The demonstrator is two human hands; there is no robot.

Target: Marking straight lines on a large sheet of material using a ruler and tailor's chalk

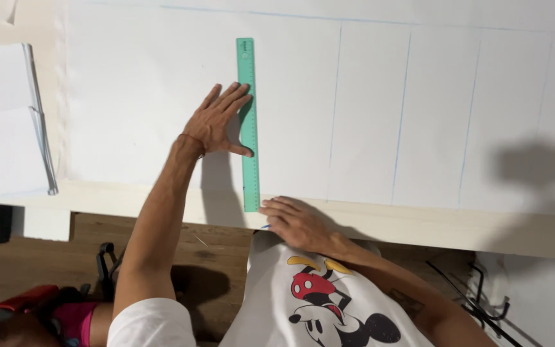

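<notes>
Green ruler (248, 122) upright on white sheet (136, 96), left hand (216, 122) fingers spread flat pressing its left edge, right hand (293, 222) fingers curled at its bottom end by worktop (419, 222) edge, bare sheet either side

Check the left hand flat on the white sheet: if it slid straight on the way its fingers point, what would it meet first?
The left hand points up and to the right, fingertips already at the green ruler. It would meet the ruler's left edge first; whether they already touch is unclear. Beyond lies bare white sheet.
</notes>
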